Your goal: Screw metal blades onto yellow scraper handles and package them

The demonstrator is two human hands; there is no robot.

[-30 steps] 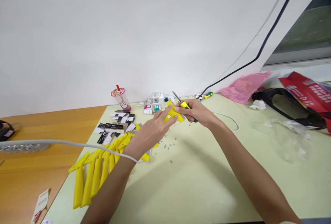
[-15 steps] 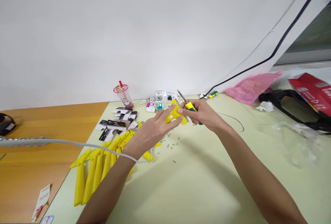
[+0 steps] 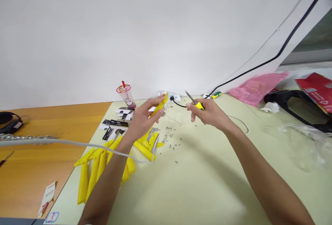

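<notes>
My left hand (image 3: pixel 142 119) is closed on a yellow scraper (image 3: pixel 161 104), turned nearly edge-on, its lower part hidden by the hand. My right hand (image 3: pixel 209 113) grips a screwdriver (image 3: pixel 190 97) with a yellow and green handle, its metal shaft pointing up and left. A gap separates the two hands. Below my left forearm, several yellow T-shaped handles (image 3: pixel 83 180) lie in a row on the table. Yellow pieces (image 3: pixel 153 141) are heaped beside my left wrist, and small metal screws (image 3: pixel 167 136) are scattered to their right.
A lidded cup with a red straw (image 3: pixel 126 96) stands near the wall, behind black-and-white cards (image 3: pixel 114 124). A power strip (image 3: pixel 176 98) is at the back. A white cable (image 3: pixel 103 147) crosses my left forearm. At right lie a pink bag (image 3: pixel 255 88) and a black frame (image 3: pixel 287 109).
My hands have moved apart. The left has gone left with the scraper, which has turned from face-on to edge-on. My right hand has let go of the scraper and keeps the screwdriver.
</notes>
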